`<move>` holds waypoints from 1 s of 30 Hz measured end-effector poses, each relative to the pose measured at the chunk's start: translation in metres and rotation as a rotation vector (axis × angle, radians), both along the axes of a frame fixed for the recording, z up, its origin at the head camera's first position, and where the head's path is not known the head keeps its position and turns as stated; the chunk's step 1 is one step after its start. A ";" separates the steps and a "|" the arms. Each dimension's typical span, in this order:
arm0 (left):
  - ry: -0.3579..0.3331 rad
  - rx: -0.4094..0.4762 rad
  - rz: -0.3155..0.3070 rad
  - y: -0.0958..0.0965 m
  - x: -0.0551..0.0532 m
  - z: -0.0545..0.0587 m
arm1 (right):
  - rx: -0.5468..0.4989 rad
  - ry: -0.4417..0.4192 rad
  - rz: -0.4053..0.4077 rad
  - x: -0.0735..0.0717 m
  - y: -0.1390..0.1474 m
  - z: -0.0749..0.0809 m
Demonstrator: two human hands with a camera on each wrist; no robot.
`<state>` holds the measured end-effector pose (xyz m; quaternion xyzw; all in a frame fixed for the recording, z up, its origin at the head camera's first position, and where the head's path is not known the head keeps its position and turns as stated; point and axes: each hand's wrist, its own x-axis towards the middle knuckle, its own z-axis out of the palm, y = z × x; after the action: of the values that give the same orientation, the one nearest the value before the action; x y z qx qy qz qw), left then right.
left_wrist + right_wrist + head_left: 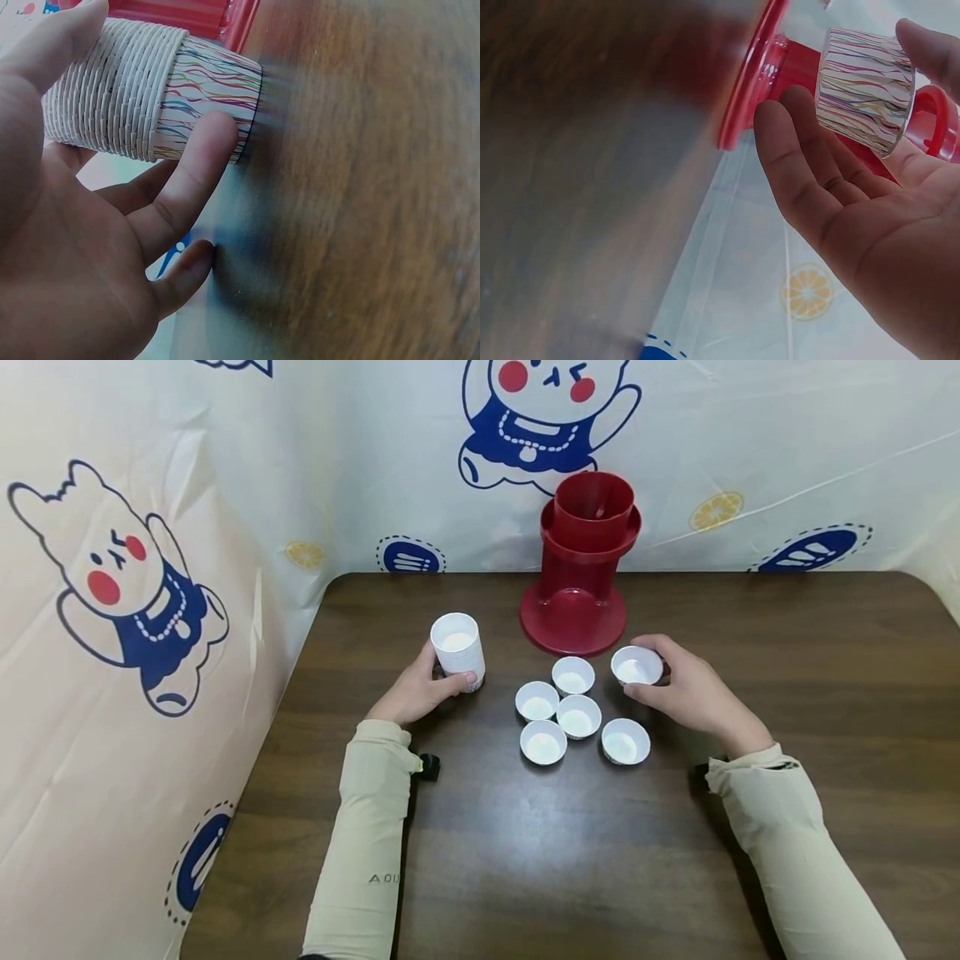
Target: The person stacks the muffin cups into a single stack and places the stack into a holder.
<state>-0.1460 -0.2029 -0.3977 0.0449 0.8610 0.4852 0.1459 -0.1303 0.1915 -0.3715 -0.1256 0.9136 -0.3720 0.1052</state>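
My left hand point(420, 689) grips a stack of white paper cups point(457, 647) standing on the table. In the left wrist view the lowest cup of the stack point(214, 82) shows wavy coloured lines, and the rims above it lie close together. My right hand point(690, 689) holds a single paper cup point(637, 666) between thumb and fingers; the right wrist view shows the same striped wall on this cup point(864, 90), held off the table. Between the hands several single cups stand upright, among them a back cup point(573, 676) and a front right cup point(626, 742).
Behind the cups stands a red plastic holder point(573, 618) with a round base and an open tube on top. The brown wooden table point(525, 877) meets a printed cloth point(375, 460) at the back and left.
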 end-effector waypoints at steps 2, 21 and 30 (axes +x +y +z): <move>0.004 0.007 0.000 -0.001 0.001 0.000 | -0.001 0.001 0.003 0.001 -0.003 0.002; 0.007 0.003 -0.005 -0.004 0.006 0.000 | -0.083 0.076 0.078 0.019 -0.047 0.042; 0.012 -0.008 0.001 -0.006 0.005 0.002 | -0.105 0.145 0.169 0.017 -0.081 0.063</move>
<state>-0.1407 -0.2089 -0.3952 0.0469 0.8638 0.4815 0.1407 -0.1132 0.1101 -0.3082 -0.2342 0.8844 -0.3988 0.0631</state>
